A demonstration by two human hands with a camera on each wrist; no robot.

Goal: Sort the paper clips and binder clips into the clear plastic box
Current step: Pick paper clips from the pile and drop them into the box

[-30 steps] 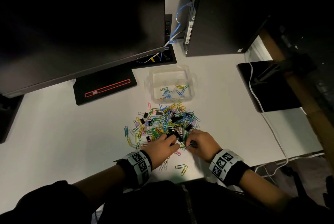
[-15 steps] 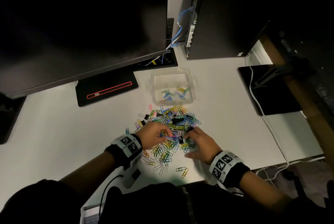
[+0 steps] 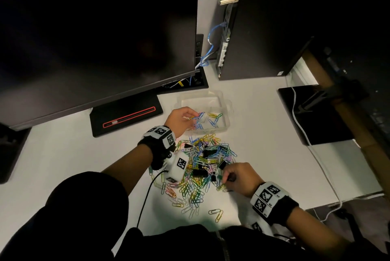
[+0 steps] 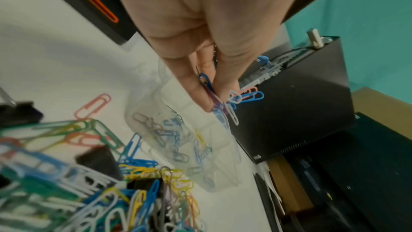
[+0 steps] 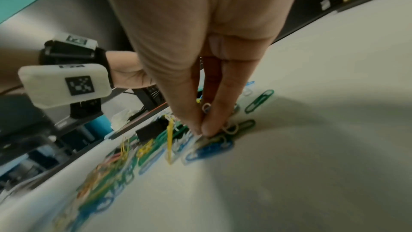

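A clear plastic box (image 3: 226, 111) (image 4: 156, 126) stands on the white desk beyond a heap of coloured paper clips (image 3: 202, 168) (image 4: 67, 191) mixed with black binder clips (image 3: 199, 173) (image 4: 98, 158). My left hand (image 3: 185, 118) (image 4: 217, 101) hovers over the box's left part and pinches a small bunch of paper clips (image 4: 236, 99). A few clips lie in the box. At the heap's near right edge my right hand (image 3: 225, 177) (image 5: 201, 130) pinches paper clips (image 5: 214, 145) against the desk.
A dark monitor (image 3: 95, 28) on a black stand base (image 3: 126, 115) rises at the back left. A black computer case (image 3: 263, 28) stands behind the box, and a black pad (image 3: 312, 113) with a white cable (image 3: 301, 130) lies at the right.
My left hand rose from the heap and travelled forward to the box with clips between its fingers. The right hand stayed at the heap's near right edge, still pinching there.
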